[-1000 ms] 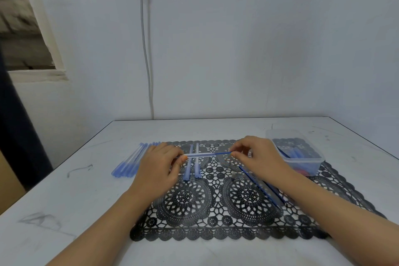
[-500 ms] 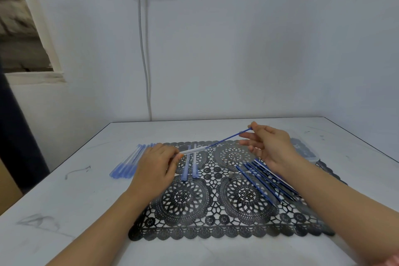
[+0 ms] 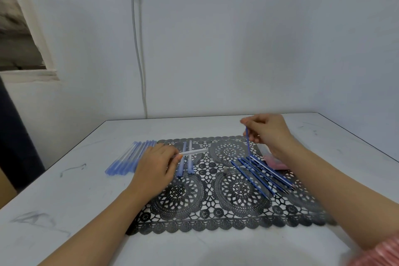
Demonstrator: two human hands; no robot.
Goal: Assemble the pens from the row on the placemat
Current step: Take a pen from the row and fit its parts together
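The hands are apart, each clamped on one part. The left hand (image 3: pixel 155 168), at the placemat's (image 3: pixel 216 220) left edge, pinches a clear barrel (image 3: pixel 194 152) by one end. The barrel lies level, its free end pointing right, crossing over two pens (image 3: pixel 186 162) that lie on the mat near its far-left corner. The right hand (image 3: pixel 268 134), raised over the mat's far-right corner, pinches the top of a blue refill (image 3: pixel 248 143). The refill hangs nearly upright, its lower end down among the refills (image 3: pixel 259 174) lying in a row on the right half of the mat. A bundle (image 3: pixel 129 158) of pens lies on the table (image 3: pixel 86 190) just off the mat's left edge.

Judging by the task, the step in hand is getting this refill into the barrel. To do it well:

- Lift the refill straight up first, so its lower end does not drag or scatter the row.
- Turn it level and in line with the barrel.
- Move the pinch closer to the leading end; the thin rod is likely to flex if pushed from the far end.
- Hold the barrel steady with its mouth facing the right hand, and raise it off the two pens so they are not knocked.
- I cannot tell which end of the refill is the tip, so check that before sliding it in.
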